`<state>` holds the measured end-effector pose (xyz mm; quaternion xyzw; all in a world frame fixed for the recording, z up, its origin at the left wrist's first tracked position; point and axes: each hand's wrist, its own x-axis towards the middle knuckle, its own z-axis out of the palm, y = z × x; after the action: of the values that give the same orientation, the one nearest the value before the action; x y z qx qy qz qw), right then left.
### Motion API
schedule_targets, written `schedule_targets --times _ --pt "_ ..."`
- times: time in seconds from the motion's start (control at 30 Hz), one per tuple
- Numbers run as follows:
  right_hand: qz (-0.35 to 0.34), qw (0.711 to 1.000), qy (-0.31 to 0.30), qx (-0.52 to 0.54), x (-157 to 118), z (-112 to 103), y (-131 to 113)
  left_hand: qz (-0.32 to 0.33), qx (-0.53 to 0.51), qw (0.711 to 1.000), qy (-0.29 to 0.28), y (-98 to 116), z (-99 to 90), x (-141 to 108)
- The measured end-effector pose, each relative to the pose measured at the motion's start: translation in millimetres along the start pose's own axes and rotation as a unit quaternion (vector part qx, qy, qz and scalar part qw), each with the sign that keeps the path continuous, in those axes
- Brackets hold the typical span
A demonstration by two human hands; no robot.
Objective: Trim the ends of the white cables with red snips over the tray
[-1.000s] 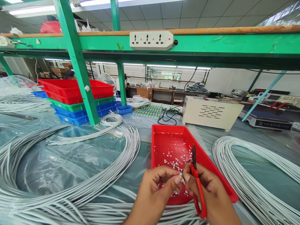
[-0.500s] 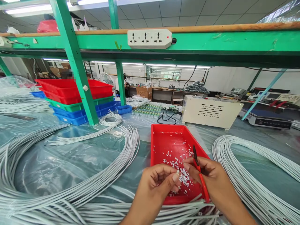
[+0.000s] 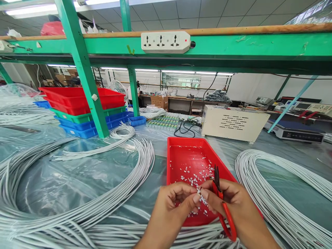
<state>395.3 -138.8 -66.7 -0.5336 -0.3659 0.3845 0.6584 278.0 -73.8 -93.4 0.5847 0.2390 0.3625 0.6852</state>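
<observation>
Low in the frame, just right of centre, your left hand (image 3: pixel 174 204) pinches a small white wire end (image 3: pixel 199 191) between thumb and forefinger, the other fingers curled in; the piece is too small to say for certain how it sits. Your right hand (image 3: pixel 230 207) is closed round the red-handled cutters (image 3: pixel 223 207), blades pointing up and away, its fingertips meeting the left hand's at that wire end. Since half a second ago both hands have drawn a little lower and nearer to you, and the cutters have tilted more upright, so the work seems to have stayed over the near end of the red tray (image 3: pixel 181 152), where the white scraps (image 3: pixel 193 178) lie. The tray's near rim is hidden under your hands. White cable bundles (image 3: pixel 77 211) sweep across lower left and pass beneath your wrists; another cable coil (image 3: pixel 280 193) fills lower right. Open bench shows only between tray and left bundles; the beige box (image 3: pixel 233 124) stands beyond.
</observation>
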Motion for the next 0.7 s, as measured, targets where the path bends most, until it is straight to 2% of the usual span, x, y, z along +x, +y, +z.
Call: schedule_targets --times 0.13,0.23,0.37,0.57,0.7 --pt "-0.014 1.0 -0.005 -0.011 1.4 -2.3 3.7 0.009 0.014 1.0 -0.003 0.2 0.9 -0.2" --pt "-0.032 0.998 -0.011 -0.044 1.7 -2.3 6.0 0.026 0.05 0.998 0.026 1.3 2.7 -1.2" --pt "-0.038 0.998 0.018 -0.047 -1.0 2.1 5.9 0.021 0.091 0.994 0.05 1.2 3.7 -2.9" --pt "-0.003 1.0 0.018 0.009 -2.7 6.2 4.7 0.016 0.054 0.998 0.0 2.2 2.2 -4.0" --pt "0.017 0.999 0.02 0.018 -1.1 4.3 6.3 0.012 0.034 0.999 -0.012 3.9 2.7 -5.1"
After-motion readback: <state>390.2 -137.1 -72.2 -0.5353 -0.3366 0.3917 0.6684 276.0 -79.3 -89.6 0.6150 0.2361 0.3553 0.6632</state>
